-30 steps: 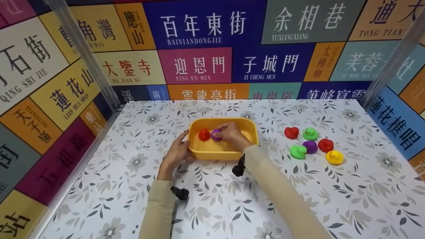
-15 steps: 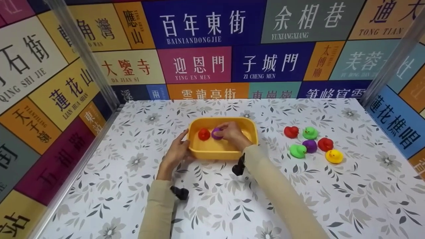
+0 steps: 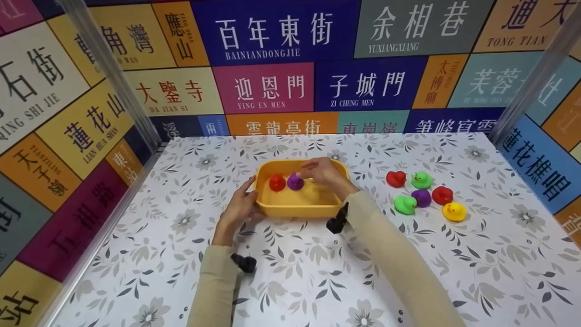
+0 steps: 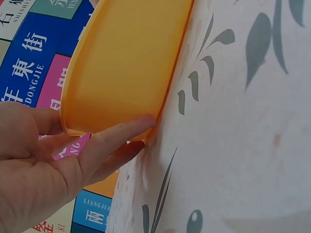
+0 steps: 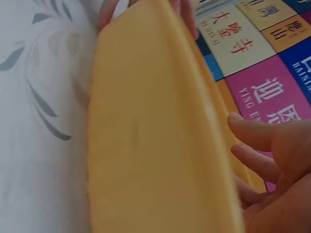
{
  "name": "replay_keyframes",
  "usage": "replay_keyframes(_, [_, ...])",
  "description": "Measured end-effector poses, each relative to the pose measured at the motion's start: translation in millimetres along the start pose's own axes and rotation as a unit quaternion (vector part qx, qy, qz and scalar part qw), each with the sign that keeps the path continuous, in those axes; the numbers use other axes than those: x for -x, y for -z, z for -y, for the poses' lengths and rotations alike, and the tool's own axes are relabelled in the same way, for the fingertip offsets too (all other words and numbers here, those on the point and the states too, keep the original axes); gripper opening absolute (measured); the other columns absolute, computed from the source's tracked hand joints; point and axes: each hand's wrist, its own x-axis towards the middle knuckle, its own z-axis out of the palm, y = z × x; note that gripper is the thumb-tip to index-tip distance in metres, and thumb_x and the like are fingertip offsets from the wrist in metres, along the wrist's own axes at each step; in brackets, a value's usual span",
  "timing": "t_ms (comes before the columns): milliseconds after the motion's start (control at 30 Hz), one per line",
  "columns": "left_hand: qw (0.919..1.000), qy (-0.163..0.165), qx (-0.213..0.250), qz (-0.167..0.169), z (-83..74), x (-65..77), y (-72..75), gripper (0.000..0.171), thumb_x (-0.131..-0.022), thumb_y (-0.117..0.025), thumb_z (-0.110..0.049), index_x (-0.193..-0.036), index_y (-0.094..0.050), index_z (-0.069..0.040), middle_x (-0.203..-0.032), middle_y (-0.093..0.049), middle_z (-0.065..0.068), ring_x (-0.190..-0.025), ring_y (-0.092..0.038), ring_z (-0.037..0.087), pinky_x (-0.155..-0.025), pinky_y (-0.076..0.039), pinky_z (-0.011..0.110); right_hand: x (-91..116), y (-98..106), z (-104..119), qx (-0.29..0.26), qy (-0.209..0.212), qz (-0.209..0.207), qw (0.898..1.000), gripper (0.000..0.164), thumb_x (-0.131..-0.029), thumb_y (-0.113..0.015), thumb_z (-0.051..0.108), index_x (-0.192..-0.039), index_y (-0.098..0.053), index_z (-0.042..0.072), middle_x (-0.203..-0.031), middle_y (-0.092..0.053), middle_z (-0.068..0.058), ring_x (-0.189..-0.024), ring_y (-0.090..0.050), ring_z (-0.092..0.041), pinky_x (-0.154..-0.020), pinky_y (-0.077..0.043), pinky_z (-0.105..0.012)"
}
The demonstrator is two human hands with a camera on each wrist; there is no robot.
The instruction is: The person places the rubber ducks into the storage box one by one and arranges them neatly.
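On the table, a yellow plastic tub [image 3: 295,211] holds a red rubber duck [image 3: 277,183] and, to its right, a purple rubber duck [image 3: 295,182]. My left hand [image 3: 238,208] rests against the tub's left end. In the left wrist view its fairly straight fingers [image 4: 124,132] touch the outer wall near a corner. Over the right part of the tub is my right hand [image 3: 327,176], its fingertips just beside and above the purple duck. Loose, spread fingers [image 5: 250,133] with nothing between them show beyond the tub wall in the right wrist view.
To the right of the tub lies a group of rubber ducks: red [image 3: 396,179], green [image 3: 421,180], purple [image 3: 421,198] and yellow [image 3: 454,212] among them. A floral cloth [image 3: 290,272] covers the table. Panels with printed signs [image 3: 277,41] stand behind and at both sides.
My right hand has let go of the purple duck, which stays in the tub beside the red one, and has shifted slightly right and up. The left hand keeps its place.
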Motion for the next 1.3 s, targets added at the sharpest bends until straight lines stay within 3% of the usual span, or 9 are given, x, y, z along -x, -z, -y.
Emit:
replay_keyframes(200, [1.0000, -0.001, -0.001, -0.006, 1.7, -0.3, 0.8, 0.056, -0.107, -0.039, -0.014, -0.160, -0.026, -0.023, -0.130, -0.061, 0.030, -0.072, -0.070, 0.025, -0.070, -0.064, 0.041, 15, 20, -1, -0.003, 0.076, 0.045, 0.996, 0.051, -0.091, -0.075, 0.020, -0.137, -0.059, 0.005, -0.140, -0.060, -0.016, -0.125, -0.061, -0.031, -0.109, -0.050, -0.044])
replay_keyframes(367, [1.0000, 0.005, -0.005, -0.004, 2.8, 0.2, 0.0, 0.057, -0.106, -0.038, -0.014, -0.161, -0.025, -0.024, -0.128, -0.062, 0.029, -0.071, -0.069, 0.022, -0.070, -0.063, 0.040, 33, 44, -5, -0.003, 0.092, 0.051, 0.994, 0.052, -0.090, -0.076, 0.025, -0.137, -0.060, 0.008, -0.143, -0.058, -0.016, -0.126, -0.060, -0.030, -0.108, -0.051, -0.041])
replay_keyframes(600, [0.9999, 0.007, -0.008, -0.008, 1.9, 1.9, 3.1, 0.056, -0.106, -0.038, -0.016, -0.160, -0.025, -0.026, -0.125, -0.063, 0.029, -0.076, -0.069, 0.024, -0.071, -0.063, 0.038, 54, 84, -10, -0.023, 0.124, 0.009, 0.992, 0.049, -0.091, -0.074, 0.029, -0.135, -0.062, 0.011, -0.140, -0.060, -0.011, -0.124, -0.061, -0.026, -0.106, -0.053, -0.037])
replay_keyframes(867, [0.9999, 0.012, 0.000, -0.001, 3.6, 4.6, 4.6, 0.057, -0.107, -0.038, -0.016, -0.161, -0.022, -0.025, -0.129, -0.062, 0.029, -0.078, -0.070, 0.026, -0.074, -0.063, 0.040, 74, 121, -23, -0.026, 0.181, -0.061, 0.981, 0.051, -0.093, -0.071, 0.037, -0.137, -0.060, 0.015, -0.142, -0.058, -0.009, -0.115, -0.062, -0.013, -0.105, -0.052, -0.030])
replay_keyframes(1067, [0.9999, 0.001, 0.011, 0.004, 0.6, 1.6, 1.2, 0.056, -0.107, -0.038, -0.015, -0.161, -0.024, -0.023, -0.129, -0.060, 0.031, -0.082, -0.071, 0.026, -0.073, -0.064, 0.042, 85, 144, -37, -0.032, 0.183, -0.118, 0.976, 0.053, -0.092, -0.071, 0.042, -0.137, -0.061, 0.017, -0.140, -0.060, -0.006, -0.115, -0.062, -0.011, -0.097, -0.053, -0.018])
replay_keyframes(1300, [0.9999, 0.003, 0.011, 0.009, -2.7, 3.5, -0.7, 0.056, -0.108, -0.037, -0.015, -0.161, -0.022, -0.021, -0.133, -0.057, 0.032, -0.089, -0.071, 0.033, -0.077, -0.063, 0.047, 87, 167, -51, -0.018, 0.139, -0.149, 0.979, 0.059, -0.090, -0.068, 0.051, -0.140, -0.056, 0.022, -0.143, -0.057, -0.003, -0.123, -0.057, -0.015, -0.112, -0.046, -0.036])
